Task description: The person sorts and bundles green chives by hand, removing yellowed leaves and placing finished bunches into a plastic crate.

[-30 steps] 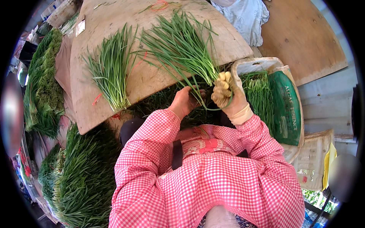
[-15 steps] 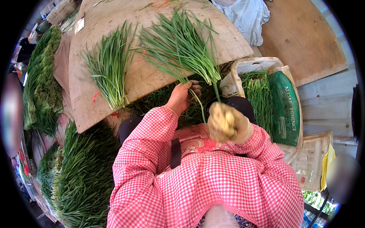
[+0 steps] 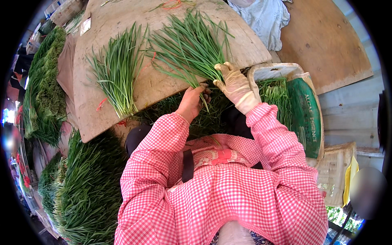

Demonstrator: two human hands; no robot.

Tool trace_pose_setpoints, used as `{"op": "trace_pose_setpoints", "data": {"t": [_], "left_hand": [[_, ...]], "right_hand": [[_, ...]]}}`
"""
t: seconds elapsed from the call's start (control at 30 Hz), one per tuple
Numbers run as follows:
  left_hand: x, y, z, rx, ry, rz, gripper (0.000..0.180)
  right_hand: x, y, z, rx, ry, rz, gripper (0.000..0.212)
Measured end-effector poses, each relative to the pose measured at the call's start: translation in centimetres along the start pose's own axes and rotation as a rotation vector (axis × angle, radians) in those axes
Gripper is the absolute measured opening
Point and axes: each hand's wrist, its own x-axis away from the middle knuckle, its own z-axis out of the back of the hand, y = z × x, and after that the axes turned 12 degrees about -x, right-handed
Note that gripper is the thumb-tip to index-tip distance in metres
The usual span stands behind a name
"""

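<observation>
My bare left hand [image 3: 191, 104] is closed on a few Chinese chives [image 3: 202, 98] at the table's near edge. Their pale ends poke out below the fingers and their leaves lie back over the board. My right hand [image 3: 236, 83], in a dirty cream glove, reaches over the stem ends of a larger loose pile of chives [image 3: 192, 47]. Its thumb and forefinger are apart, on either side of the stems and touching them. Left of that pile, a smaller bunch of chives [image 3: 120, 69] lies on the wooden table [image 3: 163, 83], stems toward me.
A white crate [image 3: 267, 71] with chives and a green sack [image 3: 304, 118] stands at the right. Large heaps of chives [image 3: 90, 188] fill the left side. Red ties [image 3: 102, 104] lie on the board. Cut leaves [image 3: 171, 110] lie below its edge. A pale cloth [image 3: 263, 20] is at the back.
My right hand has moved from near my lap up and forward to the larger pile's stem ends. The long stalk hanging below my left hand now ends shorter.
</observation>
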Motion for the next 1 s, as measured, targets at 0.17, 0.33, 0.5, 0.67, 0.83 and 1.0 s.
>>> {"op": "trace_pose_setpoints", "data": {"t": [0.17, 0.33, 0.5, 0.67, 0.83, 1.0], "left_hand": [[0.4, 0.1, -0.3, 0.007, 0.010, 0.024, 0.012], [0.4, 0.1, -0.7, 0.016, 0.014, 0.040, 0.012], [0.0, -0.3, -0.5, 0.022, -0.007, 0.026, 0.013], [0.0, -0.2, -0.6, 0.004, -0.005, 0.033, 0.013], [-0.3, -0.2, -0.6, 0.019, -0.006, 0.043, 0.014], [0.4, 0.2, -0.7, 0.004, 0.015, 0.036, 0.014]], "right_hand": [[-1.2, 3.8, -2.5, -0.154, 0.042, -0.096, 0.015], [-1.6, 3.1, -2.3, -0.519, 0.157, -0.034, 0.011], [-1.6, 1.9, -1.5, -0.094, 0.083, 0.238, 0.013], [-1.9, 3.4, -3.3, 0.035, -0.016, 0.185, 0.016], [-1.9, 5.6, -3.4, -1.002, -0.053, -0.250, 0.011], [-1.3, 4.0, 1.6, -1.684, 0.039, -0.430, 0.018]]}}
